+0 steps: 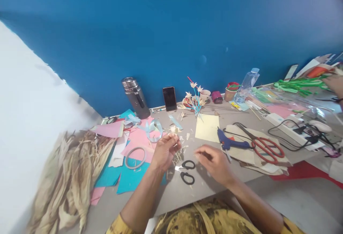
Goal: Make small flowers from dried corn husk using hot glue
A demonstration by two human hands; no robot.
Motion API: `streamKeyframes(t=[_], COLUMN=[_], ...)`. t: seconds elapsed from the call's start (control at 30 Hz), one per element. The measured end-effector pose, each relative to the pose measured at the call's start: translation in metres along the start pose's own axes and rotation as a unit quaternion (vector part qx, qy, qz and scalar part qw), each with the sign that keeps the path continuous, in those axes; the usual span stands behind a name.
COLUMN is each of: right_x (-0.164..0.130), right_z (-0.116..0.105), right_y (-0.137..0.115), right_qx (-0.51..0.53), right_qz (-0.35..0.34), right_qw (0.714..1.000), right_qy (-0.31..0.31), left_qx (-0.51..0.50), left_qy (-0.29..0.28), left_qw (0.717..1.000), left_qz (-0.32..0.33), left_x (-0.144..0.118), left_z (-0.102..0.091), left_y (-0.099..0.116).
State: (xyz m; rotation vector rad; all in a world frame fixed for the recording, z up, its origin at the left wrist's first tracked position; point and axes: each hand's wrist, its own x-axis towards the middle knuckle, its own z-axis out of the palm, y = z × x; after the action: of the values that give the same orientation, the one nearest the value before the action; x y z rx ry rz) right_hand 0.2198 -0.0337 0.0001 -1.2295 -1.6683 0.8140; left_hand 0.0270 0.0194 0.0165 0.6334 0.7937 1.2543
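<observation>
At a craft-strewn table (187, 191), we pinch a small pale husk piece (173, 136) between the fingers of our left hand (164, 151), held just above the black scissors (186, 171). Our right hand (214, 162) hovers low beside the scissors, its fingers loosely curled; we cannot tell whether they hold anything. Dried husks (72, 176) pile up at far left, a blue glue gun (230, 141) and red scissors (268, 148) lie to the right.

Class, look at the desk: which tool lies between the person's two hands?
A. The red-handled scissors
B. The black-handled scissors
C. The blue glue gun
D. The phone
B: the black-handled scissors lie on the table between the left hand and the right hand.
</observation>
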Motion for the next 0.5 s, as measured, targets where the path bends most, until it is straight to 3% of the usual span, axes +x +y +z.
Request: streamKeyframes(t=[0.2, 0.5], right_x=[0.045, 0.047], right_z=[0.023, 0.027], right_y=[-0.031, -0.032], right_qx=[0.201, 0.354], right_qz=[0.06, 0.105], right_qw=[0.978, 0.929], right_qy=[0.015, -0.022], left_qx=[0.043, 0.113], left_qy=[-0.036, -0.039], left_qw=[0.998, 0.991], left_qz=[0.038, 0.056], left_x=[-0.012, -0.022], left_z=[0.012, 0.01], left_y=[-0.001, 0.003])
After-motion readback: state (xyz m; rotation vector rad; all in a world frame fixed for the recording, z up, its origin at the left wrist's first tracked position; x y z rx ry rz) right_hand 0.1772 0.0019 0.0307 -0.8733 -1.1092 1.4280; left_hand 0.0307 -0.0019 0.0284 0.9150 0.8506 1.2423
